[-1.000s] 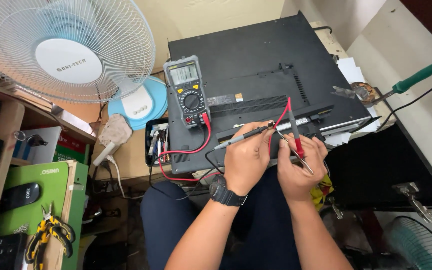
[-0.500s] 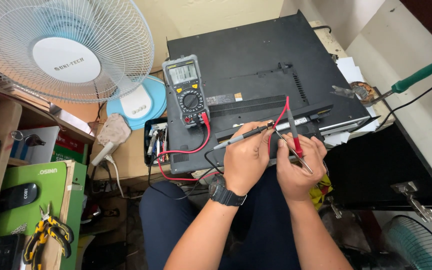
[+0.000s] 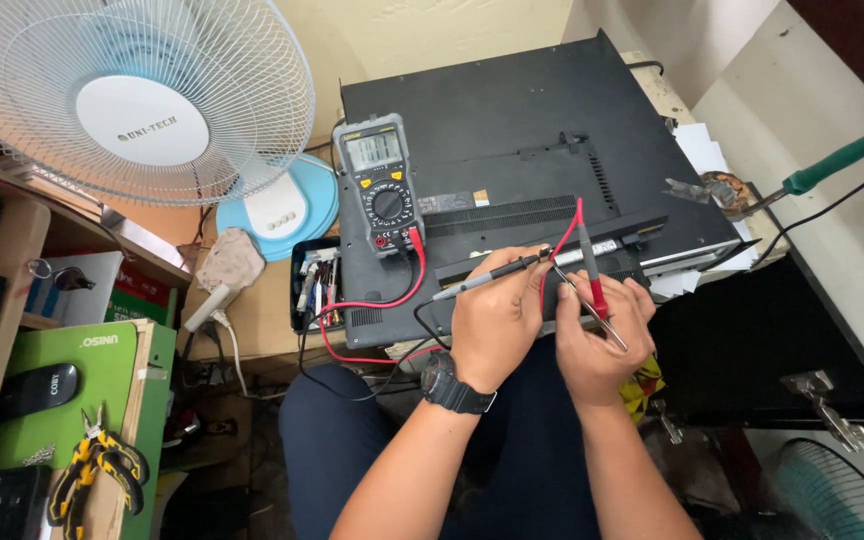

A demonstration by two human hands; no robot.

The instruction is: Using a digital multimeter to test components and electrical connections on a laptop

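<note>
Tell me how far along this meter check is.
Set up: the multimeter lies on the black case, both leads plugged in. In hand: the left hand holds the black probe, and the right hand holds the red probe with tweezers, tips meeting at something too small to identify. Left: the display is unreadable here.

Lighting: bright, even, diffuse, from above | Shadows: soft, dark under the bench and around the lap | Glare: faint sheen on the black case (image 3: 512,120); pale wall (image 3: 822,100) near overexposed | Focus: sharp at centre, multimeter (image 3: 384,185) crisp | Blur: none evident | Distortion: wide-angle stretch at edges, fan (image 3: 132,95) bowed.
</note>
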